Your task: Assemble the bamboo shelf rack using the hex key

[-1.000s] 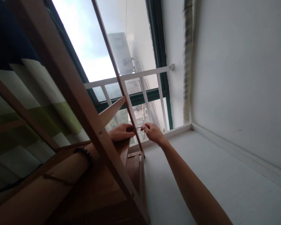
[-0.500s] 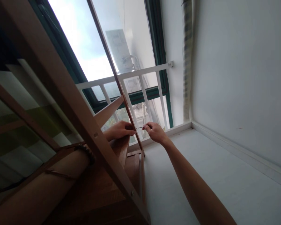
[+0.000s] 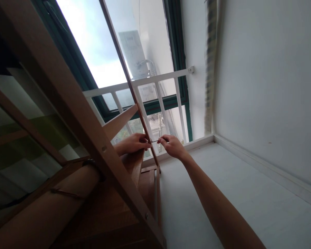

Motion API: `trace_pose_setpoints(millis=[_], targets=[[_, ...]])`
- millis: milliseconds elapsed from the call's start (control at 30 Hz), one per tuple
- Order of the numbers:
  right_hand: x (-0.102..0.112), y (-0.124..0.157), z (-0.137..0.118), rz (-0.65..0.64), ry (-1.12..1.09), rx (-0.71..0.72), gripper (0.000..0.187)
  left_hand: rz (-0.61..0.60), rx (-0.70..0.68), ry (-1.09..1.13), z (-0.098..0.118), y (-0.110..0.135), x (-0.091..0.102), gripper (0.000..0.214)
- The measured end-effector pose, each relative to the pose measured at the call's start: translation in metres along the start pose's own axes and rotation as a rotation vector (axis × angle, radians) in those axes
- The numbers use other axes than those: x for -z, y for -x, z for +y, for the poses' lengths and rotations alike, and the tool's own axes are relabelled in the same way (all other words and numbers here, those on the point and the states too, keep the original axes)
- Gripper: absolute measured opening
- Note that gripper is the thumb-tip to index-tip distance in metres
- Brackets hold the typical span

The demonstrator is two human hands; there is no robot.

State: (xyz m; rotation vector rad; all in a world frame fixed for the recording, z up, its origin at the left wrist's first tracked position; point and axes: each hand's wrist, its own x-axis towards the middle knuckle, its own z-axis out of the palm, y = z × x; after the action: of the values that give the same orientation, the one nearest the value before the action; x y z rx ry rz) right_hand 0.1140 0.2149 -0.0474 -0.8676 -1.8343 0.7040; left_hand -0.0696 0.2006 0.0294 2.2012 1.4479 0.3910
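Note:
My right hand [image 3: 171,146] is closed in a pinch on a thin dark rod that looks like a hex key [image 3: 154,141]. Its far end meets the side of a slim wooden upright [image 3: 142,121] of a brown wooden frame. On the other side of that upright, my left hand [image 3: 133,142] has its fingers curled against the wood, thumb and forefinger at the height of the rod. Below this hand lies a wooden board [image 3: 134,166]. My left forearm passes behind the nearer thick wooden post [image 3: 93,135], which has a hole and a screw head in it.
A sloping wooden crosspiece [image 3: 121,121] joins the frame above my left hand. Behind stand a white railing [image 3: 160,79] and a green-framed window [image 3: 175,38]. At right are a white wall [image 3: 269,69] and a pale floor [image 3: 197,186]. Striped cloth [image 3: 41,128] hangs at left.
The view has shifted very slightly. The rod now shows as one line reaching the upright, and my right hand keeps its pinch. My left hand stays at the upright.

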Motion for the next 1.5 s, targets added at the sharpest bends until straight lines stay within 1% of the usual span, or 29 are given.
trace_pose_setpoints(millis=[133,233,367,567,733,833,933,1067,1167,1233,1333,1400,1433,1500], targets=[[-0.002,-0.001,0.002,0.022,-0.007,-0.008,0.028,0.020,0.034,0.133,0.000,0.001,-0.003,0.046],[-0.005,-0.002,0.003,0.048,0.010,-0.009,0.027,-0.001,0.038,0.172,-0.004,-0.002,-0.002,0.044],[-0.006,-0.002,0.005,0.083,0.033,0.009,0.026,-0.020,0.023,0.117,-0.006,-0.005,0.000,0.037],[-0.002,0.001,0.001,0.051,0.027,0.093,0.025,0.005,0.009,0.085,0.003,0.000,-0.001,0.035],[0.001,0.000,0.000,0.023,0.029,0.080,0.026,0.045,0.002,0.030,0.006,0.002,-0.002,0.035],[0.001,-0.001,0.004,-0.001,0.026,0.079,0.027,0.025,0.010,0.072,0.004,0.000,0.000,0.034],[0.000,-0.001,0.006,-0.004,0.065,0.085,0.028,-0.030,0.030,0.104,0.002,-0.002,0.003,0.035],[-0.003,0.001,0.002,0.033,0.186,0.092,0.027,-0.015,0.024,0.022,-0.001,-0.004,0.007,0.032],[-0.007,0.001,-0.004,0.084,0.224,0.035,0.026,-0.004,0.000,-0.001,-0.003,-0.006,0.007,0.029],[-0.010,0.000,-0.008,0.104,0.149,-0.058,0.028,-0.008,-0.011,0.021,-0.003,-0.005,0.005,0.030],[-0.014,-0.002,-0.012,0.052,-0.167,-0.277,0.029,0.004,-0.016,0.027,-0.001,-0.001,0.001,0.036],[-0.016,-0.002,-0.012,-0.006,-0.382,-0.402,0.026,0.071,-0.034,0.035,0.002,0.000,-0.003,0.039],[-0.016,-0.002,-0.012,-0.026,-0.451,-0.434,0.025,0.113,-0.043,0.044,0.003,0.001,-0.005,0.039],[-0.017,-0.002,-0.012,-0.038,-0.492,-0.436,0.025,0.165,-0.052,0.056,0.004,-0.001,-0.008,0.037]])
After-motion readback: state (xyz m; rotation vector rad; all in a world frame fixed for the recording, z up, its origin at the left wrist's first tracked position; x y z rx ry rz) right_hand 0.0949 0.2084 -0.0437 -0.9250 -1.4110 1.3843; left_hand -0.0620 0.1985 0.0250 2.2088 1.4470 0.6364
